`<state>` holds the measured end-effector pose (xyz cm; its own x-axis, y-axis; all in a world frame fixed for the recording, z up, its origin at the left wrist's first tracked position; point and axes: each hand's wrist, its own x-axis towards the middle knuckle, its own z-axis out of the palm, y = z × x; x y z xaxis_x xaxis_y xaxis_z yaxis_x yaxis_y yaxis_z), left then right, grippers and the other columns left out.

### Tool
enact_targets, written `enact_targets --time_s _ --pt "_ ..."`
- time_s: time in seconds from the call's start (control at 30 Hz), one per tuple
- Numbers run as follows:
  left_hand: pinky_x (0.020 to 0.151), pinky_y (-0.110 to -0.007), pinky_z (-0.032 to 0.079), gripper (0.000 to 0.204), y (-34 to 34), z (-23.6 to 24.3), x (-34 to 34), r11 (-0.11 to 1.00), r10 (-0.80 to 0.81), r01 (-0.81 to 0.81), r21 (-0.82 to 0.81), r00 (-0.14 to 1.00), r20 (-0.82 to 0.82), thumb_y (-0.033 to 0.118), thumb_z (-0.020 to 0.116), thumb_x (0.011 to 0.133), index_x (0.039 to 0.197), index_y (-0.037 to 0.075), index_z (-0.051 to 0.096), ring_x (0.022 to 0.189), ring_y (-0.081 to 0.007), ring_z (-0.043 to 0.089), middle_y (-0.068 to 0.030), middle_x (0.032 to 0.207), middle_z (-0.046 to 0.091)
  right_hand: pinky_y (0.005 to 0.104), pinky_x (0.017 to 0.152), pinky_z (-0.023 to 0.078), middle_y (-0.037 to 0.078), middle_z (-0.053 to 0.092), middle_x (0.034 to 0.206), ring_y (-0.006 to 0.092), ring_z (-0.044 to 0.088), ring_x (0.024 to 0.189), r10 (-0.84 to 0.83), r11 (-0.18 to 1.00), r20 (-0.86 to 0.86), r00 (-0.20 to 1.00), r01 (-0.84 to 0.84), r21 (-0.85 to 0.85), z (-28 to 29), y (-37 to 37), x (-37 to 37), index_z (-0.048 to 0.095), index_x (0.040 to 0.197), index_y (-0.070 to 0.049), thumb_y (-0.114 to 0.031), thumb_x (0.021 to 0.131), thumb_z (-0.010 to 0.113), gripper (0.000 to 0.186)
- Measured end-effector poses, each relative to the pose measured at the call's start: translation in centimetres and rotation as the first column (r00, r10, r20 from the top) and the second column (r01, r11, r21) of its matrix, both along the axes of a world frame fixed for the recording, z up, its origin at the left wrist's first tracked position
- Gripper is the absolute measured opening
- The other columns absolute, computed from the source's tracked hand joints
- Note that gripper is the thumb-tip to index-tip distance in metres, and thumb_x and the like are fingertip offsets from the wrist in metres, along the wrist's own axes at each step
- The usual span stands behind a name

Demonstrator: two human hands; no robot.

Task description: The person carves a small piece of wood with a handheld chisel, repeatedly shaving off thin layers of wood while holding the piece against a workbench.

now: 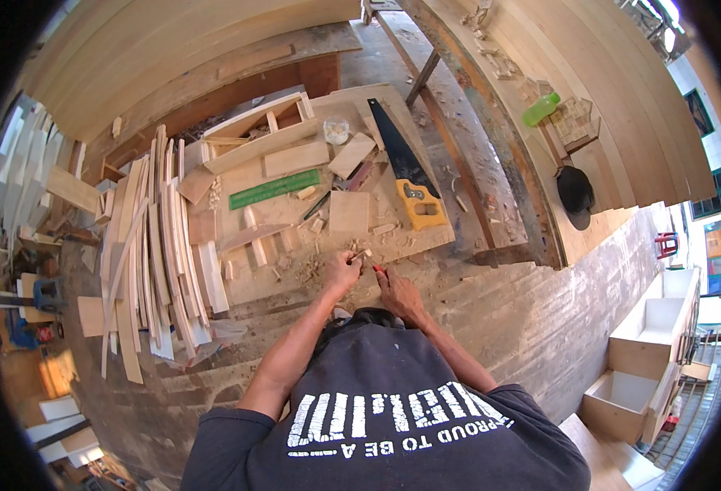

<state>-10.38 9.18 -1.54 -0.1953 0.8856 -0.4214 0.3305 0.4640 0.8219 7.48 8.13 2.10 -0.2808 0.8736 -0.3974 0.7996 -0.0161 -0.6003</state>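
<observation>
My left hand (341, 273) pinches a small piece of wood (367, 254) over the near edge of the wooden work board (438, 236). Close beside it, my right hand (399, 293) is closed on a small tool with a red end (379, 268); its kind is too small to make out. Wood shavings (327, 263) and chips lie around both hands. Just beyond them sits a square wooden block (350, 213). A handsaw (422, 204) with a yellow handle lies to the right, and a green ruler (274, 189) lies farther off to the left.
Long wooden strips (160, 254) are stacked on the left. A wooden frame (258, 131) and a clear container (336, 131) stand at the back of the board. On the right bench are a green bottle (541, 109) and a black cap (575, 196). White-lined boxes (622, 391) stand lower right.
</observation>
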Motion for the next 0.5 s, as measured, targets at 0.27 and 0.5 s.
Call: enact_targets --time_s 0.27,0.5 --pt "0.073 -0.042 0.053 0.027 -0.2 0.2 0.9 0.999 0.012 -0.001 0.042 0.965 -0.264 0.028 0.063 0.086 0.096 0.004 0.069 0.081 -0.0342 0.069 -0.0179 0.084 0.070 0.0581 0.071 0.044 0.032 0.063 0.081 0.0516 0.060 0.080 0.029 0.999 0.062 0.998 -0.028 -0.021 1.3 0.0 -0.5 0.047 0.104 -0.001 -0.041 0.102 0.036 0.042" --pt "0.075 -0.042 0.053 0.026 0.3 0.7 1.1 0.999 0.041 -0.041 0.003 0.980 -0.197 0.025 0.059 0.086 0.098 0.004 0.070 0.085 -0.0346 0.068 -0.0201 0.087 0.070 0.0582 0.071 0.044 0.032 0.063 0.081 0.0517 0.059 0.079 0.026 1.000 0.038 0.999 -0.026 -0.007 1.4 -0.3 -0.6 0.048 0.102 0.000 -0.040 0.102 0.036 0.042"
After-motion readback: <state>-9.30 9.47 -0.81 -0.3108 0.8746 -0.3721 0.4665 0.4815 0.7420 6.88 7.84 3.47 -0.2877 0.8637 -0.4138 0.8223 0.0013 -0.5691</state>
